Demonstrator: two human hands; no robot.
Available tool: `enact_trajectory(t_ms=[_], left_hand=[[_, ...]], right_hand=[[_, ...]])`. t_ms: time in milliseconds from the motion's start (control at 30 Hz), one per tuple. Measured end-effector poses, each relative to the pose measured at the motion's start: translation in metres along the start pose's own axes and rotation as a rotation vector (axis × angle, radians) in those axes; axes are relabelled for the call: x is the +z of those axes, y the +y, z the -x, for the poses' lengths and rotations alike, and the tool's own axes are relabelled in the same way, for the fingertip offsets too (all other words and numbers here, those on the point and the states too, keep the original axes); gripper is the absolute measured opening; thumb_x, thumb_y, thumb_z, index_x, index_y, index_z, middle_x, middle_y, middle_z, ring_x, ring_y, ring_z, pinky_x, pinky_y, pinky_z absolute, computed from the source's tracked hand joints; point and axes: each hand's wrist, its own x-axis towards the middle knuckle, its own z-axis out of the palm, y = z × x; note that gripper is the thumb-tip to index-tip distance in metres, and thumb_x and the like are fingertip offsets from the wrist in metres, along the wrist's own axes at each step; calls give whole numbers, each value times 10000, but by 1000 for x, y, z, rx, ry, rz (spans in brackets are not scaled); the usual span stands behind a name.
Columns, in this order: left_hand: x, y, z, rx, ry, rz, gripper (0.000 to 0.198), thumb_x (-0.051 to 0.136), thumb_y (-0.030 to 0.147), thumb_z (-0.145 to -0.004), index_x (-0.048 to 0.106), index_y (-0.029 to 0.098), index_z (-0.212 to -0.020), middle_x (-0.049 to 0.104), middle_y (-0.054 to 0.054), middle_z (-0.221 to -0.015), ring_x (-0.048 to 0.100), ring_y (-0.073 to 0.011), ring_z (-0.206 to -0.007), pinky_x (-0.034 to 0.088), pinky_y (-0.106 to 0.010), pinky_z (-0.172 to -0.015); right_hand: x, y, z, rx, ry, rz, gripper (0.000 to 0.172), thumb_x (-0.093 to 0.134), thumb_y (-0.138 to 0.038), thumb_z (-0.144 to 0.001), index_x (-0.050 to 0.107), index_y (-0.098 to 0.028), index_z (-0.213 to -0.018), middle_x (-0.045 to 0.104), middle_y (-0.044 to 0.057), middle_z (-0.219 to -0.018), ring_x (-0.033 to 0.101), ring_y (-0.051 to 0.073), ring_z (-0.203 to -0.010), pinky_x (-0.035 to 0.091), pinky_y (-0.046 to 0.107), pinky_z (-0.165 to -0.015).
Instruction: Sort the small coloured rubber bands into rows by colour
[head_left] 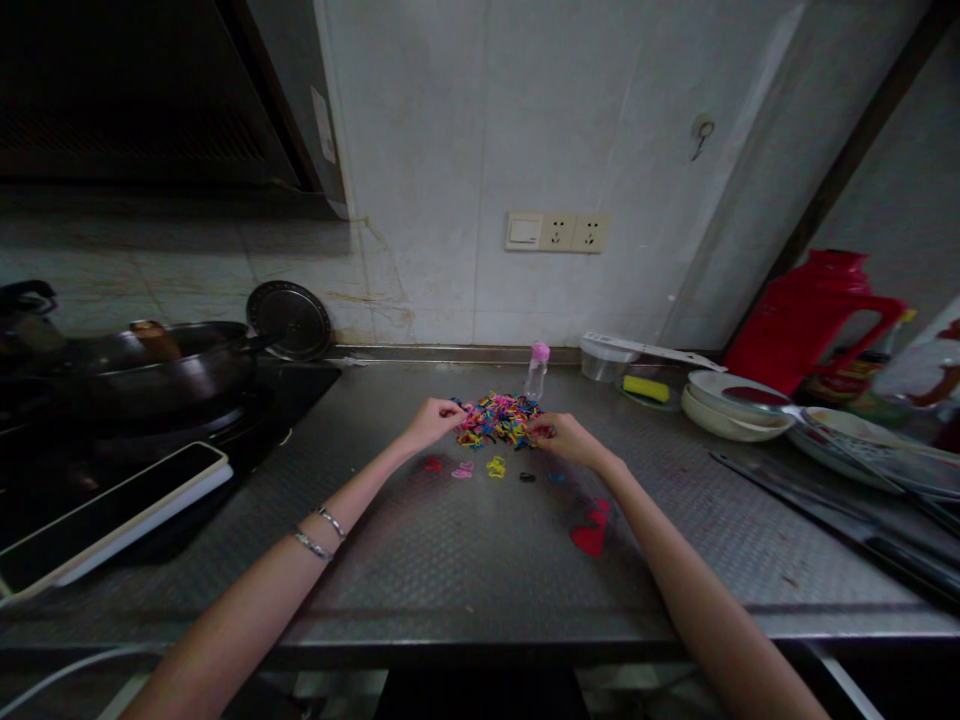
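Observation:
A heap of small multicoloured elastic bands (499, 418) lies on the steel counter (420, 570) between my hands. My left hand (433, 422) is at the heap's left edge, its fingertips pinched together. At the right edge, my right hand (568, 440) has its fingers curled and closed among the bands. Whatever either hand pinches is too small to make out. In front of the heap runs a row of little sorted groups: red bands (433, 465), pink bands (463, 469), yellow bands (496, 467), black bands (528, 477) and blue bands (556, 478).
Behind the heap stands a clear bottle with a pink cap (538, 368). Red heart shapes (589, 538) lie near my right forearm. Stacked bowls (731, 425), a knife (795, 500) and a red thermos jug (802, 330) are at right. A pan (172, 365) and a phone-like device (120, 515) occupy the left.

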Motion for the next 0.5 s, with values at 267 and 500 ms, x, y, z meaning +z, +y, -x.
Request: enact_trajectory(t_ms=[267,500], left_hand=[[0,-5,-1,-6,2,-12,292,519,337,-717,684,98,-747,639,-39,-657,511,-114,-583,350,-213,-551],[0,-5,0,2,-7,-33,294,506,323,-722,689,96,-765,635,-39,-655,508,-113,-584,347,-213,-558]], right_hand=[[8,-11,0,18,-52,57,251,488,-131,-682,662,-183,-855,629,10,-715,542,117,-647,393,205,-632],[5,-14,2,29,0,61,323,464,-127,-699,640,-162,-968,627,30,-742,535,119,-648,386,203,-624]])
